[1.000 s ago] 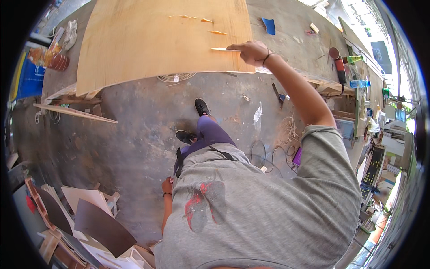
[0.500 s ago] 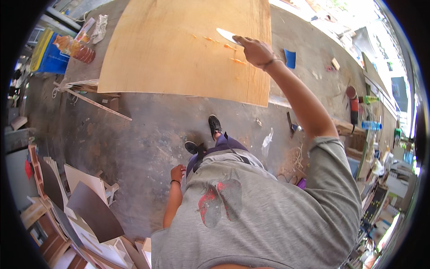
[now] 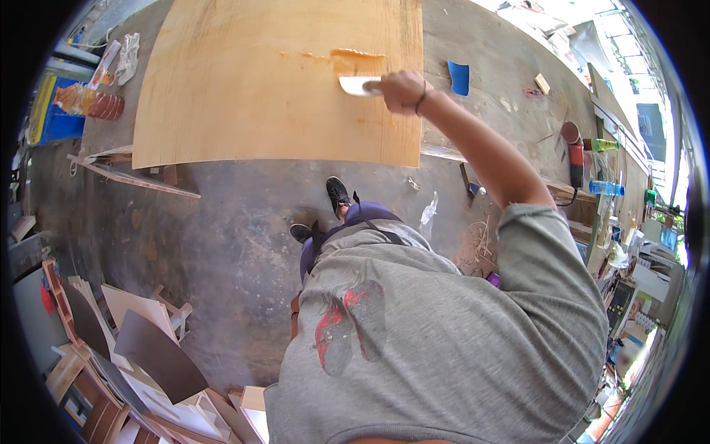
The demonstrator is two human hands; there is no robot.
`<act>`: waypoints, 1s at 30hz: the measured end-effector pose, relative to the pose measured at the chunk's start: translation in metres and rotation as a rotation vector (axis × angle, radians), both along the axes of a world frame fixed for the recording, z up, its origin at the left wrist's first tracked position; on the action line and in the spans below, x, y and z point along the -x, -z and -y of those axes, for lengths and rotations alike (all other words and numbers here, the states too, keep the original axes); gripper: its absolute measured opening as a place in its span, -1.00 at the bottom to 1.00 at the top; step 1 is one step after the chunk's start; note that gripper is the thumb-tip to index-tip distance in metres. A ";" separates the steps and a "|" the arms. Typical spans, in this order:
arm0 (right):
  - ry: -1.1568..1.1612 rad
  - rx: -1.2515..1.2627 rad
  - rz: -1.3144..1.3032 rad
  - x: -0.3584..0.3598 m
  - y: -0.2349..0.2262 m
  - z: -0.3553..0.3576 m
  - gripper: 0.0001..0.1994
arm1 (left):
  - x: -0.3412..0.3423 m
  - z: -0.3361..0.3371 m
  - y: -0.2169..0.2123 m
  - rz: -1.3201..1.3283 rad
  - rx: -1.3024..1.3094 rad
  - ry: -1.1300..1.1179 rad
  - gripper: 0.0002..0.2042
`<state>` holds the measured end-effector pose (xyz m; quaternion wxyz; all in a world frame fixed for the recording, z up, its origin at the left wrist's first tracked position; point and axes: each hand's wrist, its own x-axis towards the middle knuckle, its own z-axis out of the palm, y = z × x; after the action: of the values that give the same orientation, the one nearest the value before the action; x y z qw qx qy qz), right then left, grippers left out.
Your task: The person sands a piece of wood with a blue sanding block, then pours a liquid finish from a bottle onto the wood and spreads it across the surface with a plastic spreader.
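My right hand (image 3: pixel 401 92) is closed around the handle of a putty knife (image 3: pixel 356 86). Its pale, wide blade lies over a plywood sheet (image 3: pixel 244 111), pointing left. Just beyond the blade, a fresh smear of orange paste (image 3: pixel 359 54) ends in a thick ridge, with smaller dabs trailing to the left. A thin, damp-looking film shows around it on the wood. Only a sliver of my left arm shows beside my shirt; the left hand itself is hidden behind my body.
On the bench left of the sheet lies a bottle of reddish liquid (image 3: pixel 100 103) near a blue and yellow box (image 3: pixel 55 118). To the right are a blue curved piece (image 3: pixel 458 78), a power sander (image 3: pixel 575 152) and plastic bottles. Board offcuts (image 3: pixel 159 355) lean at the lower left.
My right hand has drawn the putty knife toward me, and the separate paste streaks are now spread into a smear with a ridge. My left hand has gone out of sight.
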<state>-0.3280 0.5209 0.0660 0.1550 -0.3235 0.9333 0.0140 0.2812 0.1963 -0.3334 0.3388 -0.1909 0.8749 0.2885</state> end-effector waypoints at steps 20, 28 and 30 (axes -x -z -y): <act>-0.011 0.083 -0.075 -0.101 0.024 0.012 -0.61 | 0.234 0.019 -0.169 0.188 -0.419 -0.977 -0.74; 0.045 0.125 0.328 -0.143 -0.028 0.012 -0.59 | 0.235 0.041 -0.164 0.237 -0.415 -0.962 -0.77; 0.238 0.274 0.162 -0.119 -0.036 0.016 -0.54 | 0.239 0.055 -0.159 0.259 -0.425 -0.958 -0.77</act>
<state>-0.2087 0.5047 0.1015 0.1848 -0.2291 0.9426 -0.1576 0.0418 0.1409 -0.1745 0.3057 -0.5296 0.5635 0.5555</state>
